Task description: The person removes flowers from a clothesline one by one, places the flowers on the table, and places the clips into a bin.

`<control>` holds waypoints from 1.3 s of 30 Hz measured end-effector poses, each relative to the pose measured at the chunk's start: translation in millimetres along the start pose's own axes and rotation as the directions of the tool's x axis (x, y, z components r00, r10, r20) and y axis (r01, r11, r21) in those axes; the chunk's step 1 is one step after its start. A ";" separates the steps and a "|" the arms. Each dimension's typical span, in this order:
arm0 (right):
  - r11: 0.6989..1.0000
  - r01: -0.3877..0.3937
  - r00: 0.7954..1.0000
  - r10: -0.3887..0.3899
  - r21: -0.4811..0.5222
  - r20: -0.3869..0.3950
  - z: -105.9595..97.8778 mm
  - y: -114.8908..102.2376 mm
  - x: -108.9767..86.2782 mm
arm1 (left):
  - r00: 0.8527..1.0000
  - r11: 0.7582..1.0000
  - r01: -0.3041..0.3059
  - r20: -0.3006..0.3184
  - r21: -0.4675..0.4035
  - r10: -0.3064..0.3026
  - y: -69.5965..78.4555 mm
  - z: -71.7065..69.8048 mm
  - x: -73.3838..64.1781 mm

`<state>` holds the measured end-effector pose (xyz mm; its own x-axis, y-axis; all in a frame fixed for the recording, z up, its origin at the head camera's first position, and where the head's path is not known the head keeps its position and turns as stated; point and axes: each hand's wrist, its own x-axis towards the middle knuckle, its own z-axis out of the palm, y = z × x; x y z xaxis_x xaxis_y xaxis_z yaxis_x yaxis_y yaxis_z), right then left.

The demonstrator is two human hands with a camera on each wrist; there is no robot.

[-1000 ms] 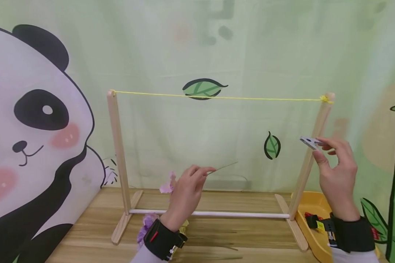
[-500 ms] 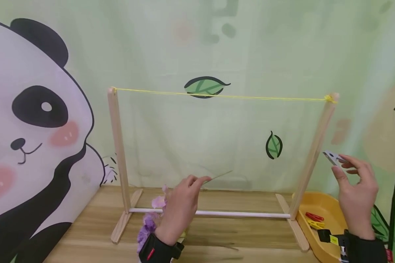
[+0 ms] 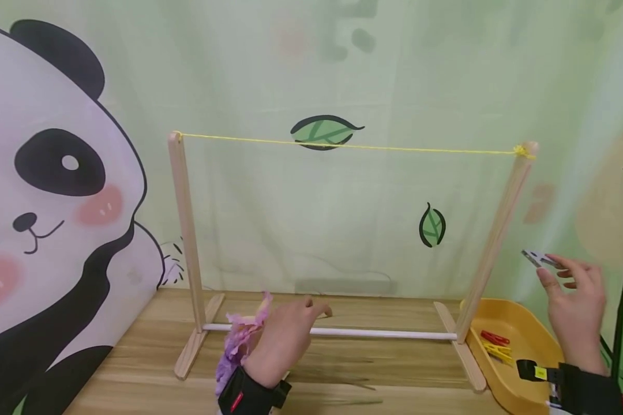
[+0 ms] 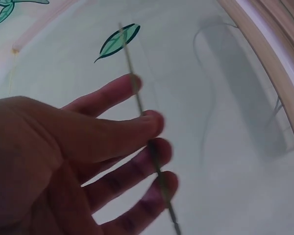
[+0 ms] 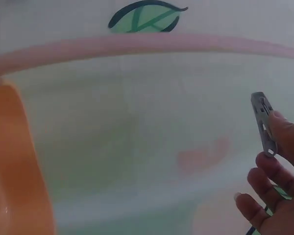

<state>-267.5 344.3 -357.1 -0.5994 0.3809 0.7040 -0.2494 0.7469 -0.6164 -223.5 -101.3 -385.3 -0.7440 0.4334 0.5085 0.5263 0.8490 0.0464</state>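
My left hand (image 3: pixel 285 340) pinches the thin green stem (image 4: pixel 132 81) of a flower between thumb and fingers. Its pink blossom (image 3: pixel 250 328) shows left of the hand in the head view, over a purple flower (image 3: pixel 229 360) on the table. At the right, my right hand (image 3: pixel 576 305) holds a grey clothespin (image 5: pixel 261 112) between thumb and fingertips, raised beside the frame's right post. A yellow string (image 3: pixel 394 148) runs taut between the tops of the wooden posts (image 3: pixel 186 230).
A yellow tray (image 3: pixel 532 317) by the frame's right foot holds red clothespins (image 3: pixel 495 338) and yellow clothespins (image 3: pixel 498 350). A white bar (image 3: pixel 379 333) joins the posts low down. Several stems (image 3: pixel 353 402) lie on the wooden table (image 3: pixel 135 369). Behind hangs a panda-printed curtain (image 3: pixel 342 225).
My right hand has moved right and down with the clothespin, away from the right post. My left hand has lowered slightly with the flower, its stem now barely visible in the head view.
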 end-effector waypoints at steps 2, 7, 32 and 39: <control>0.999 0.003 0.996 0.000 -0.033 0.092 3.5 13.4 0.2 | 0.999 1.000 -0.014 0.044 -0.019 0.015 1.1 1.5 -1.3; 0.991 0.091 0.952 -0.057 -0.101 0.302 14.9 44.1 -4.9 | 0.995 0.999 -0.039 0.088 -0.031 0.042 3.1 11.4 -4.1; 0.960 0.018 0.547 0.224 -0.278 0.807 33.9 84.4 -8.8 | 0.982 0.999 0.031 0.186 -0.036 -0.024 -9.3 52.4 -9.2; 0.955 -0.032 0.373 0.286 -0.295 0.883 37.2 90.4 -14.2 | 0.975 0.999 0.030 0.219 -0.039 -0.021 -6.6 54.6 -8.5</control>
<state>-309.8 386.1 -436.0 -0.9662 -0.1258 -0.2249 0.0058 0.8619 -0.5071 -243.0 -94.0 -436.9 -0.8270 0.4712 0.3066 0.5192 0.8493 0.0951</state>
